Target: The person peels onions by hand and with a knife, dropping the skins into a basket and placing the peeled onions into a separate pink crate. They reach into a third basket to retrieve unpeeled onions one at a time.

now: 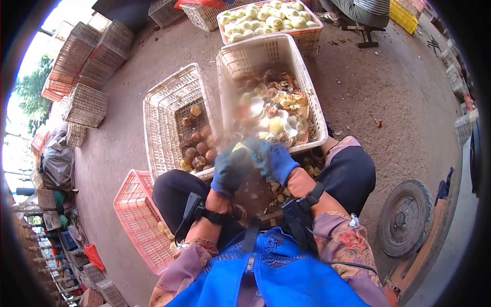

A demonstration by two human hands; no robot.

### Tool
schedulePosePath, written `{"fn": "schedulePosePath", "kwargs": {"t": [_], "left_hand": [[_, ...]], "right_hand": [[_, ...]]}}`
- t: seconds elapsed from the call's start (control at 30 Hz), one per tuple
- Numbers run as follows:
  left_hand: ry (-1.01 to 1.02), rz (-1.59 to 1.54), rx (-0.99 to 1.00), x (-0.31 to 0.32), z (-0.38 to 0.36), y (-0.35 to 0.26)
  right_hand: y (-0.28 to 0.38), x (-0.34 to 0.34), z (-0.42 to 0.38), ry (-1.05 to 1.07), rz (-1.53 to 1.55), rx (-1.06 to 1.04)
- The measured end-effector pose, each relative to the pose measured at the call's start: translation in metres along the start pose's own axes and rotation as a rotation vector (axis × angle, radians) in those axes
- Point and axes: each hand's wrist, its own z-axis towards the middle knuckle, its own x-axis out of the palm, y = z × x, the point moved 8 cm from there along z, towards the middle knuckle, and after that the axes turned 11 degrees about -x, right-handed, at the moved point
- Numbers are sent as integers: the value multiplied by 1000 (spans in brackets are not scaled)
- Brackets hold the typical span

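My left hand (230, 171), in a blue and dark glove, is closed around a pale onion (239, 147) that shows in part at its fingertips. Beside it, my right hand (273, 159), gloved alike, has its fingers bent in close to the onion; what they hold is hidden. Both hands are just in front of a white crate (313, 102) of peels and pale onion pieces. To the left, a second white crate (158, 117) contains several brown onions (200, 149).
Behind stands a crate of peeled onions (266, 19). A pink crate (135, 220) is by my left knee. Stacked crates (87, 56) line the left side. A wheel (405, 219) lies at right. A seated person (363, 10) is at the top right.
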Motion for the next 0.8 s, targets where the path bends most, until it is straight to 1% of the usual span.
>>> {"fn": "schedulePosePath", "kwargs": {"t": [0.03,0.07,0.1,0.13,0.2,0.23,0.27,0.3,0.33,0.37,0.4,0.43,0.47,0.5,0.53,0.57,0.6,0.63,0.67,0.7,0.73,0.77,0.8], "left_hand": [[0,-1,-2,3,-1,-4],[-27,-34,-65,4,-1,-3],[-53,-67,-127,6,-1,-2],[-51,-68,-131,7,2,2],[-28,269,53,12,4,-5],[-28,269,53,11,4,-5],[-42,351,154,12,2,-13],[-58,431,256,14,-2,-20],[-61,430,257,11,-1,-17],[-62,564,231,8,1,-10],[-62,698,203,7,2,-5],[-63,699,204,12,-1,-7],[-66,508,130,16,-6,-7],[-69,317,58,15,-8,-6],[-76,315,64,8,-6,0],[-115,407,103,-3,1,9],[-155,497,143,-10,4,12],[-166,490,155,5,-3,-7],[-145,180,181,20,-12,-25],[-118,-130,204,26,-20,-38],[-125,-135,215,22,-20,-41],[-150,280,458,28,-27,-62],[-178,700,693,42,-39,-73]], "right_hand": [[3,-3,0,-45,-27,-48],[2,-3,-1,-43,-25,-46],[-2,-8,1,-43,34,10],[-8,-10,3,-43,92,66],[-17,-14,8,-50,56,41],[-17,-17,11,-57,20,12],[-19,-23,10,-135,148,69],[-19,-22,11,-133,147,68],[-21,-27,10,-198,74,91],[-24,-32,9,-265,1,117],[-38,-27,9,-266,2,117],[-73,-22,1,-358,96,284],[-97,-19,-7,-447,192,444],[-76,-51,2,-379,59,487],[-70,-56,3,-380,-30,387],[-62,-60,4,-382,-121,288],[-58,-56,4,-333,-95,295],[-53,-51,5,-282,-70,297],[-69,-20,-4,-158,362,477],[-55,-8,-3,-172,568,366],[-38,3,-5,-182,774,254],[-25,7,-8,-172,770,245],[-8,7,-6,-150,640,175]]}}
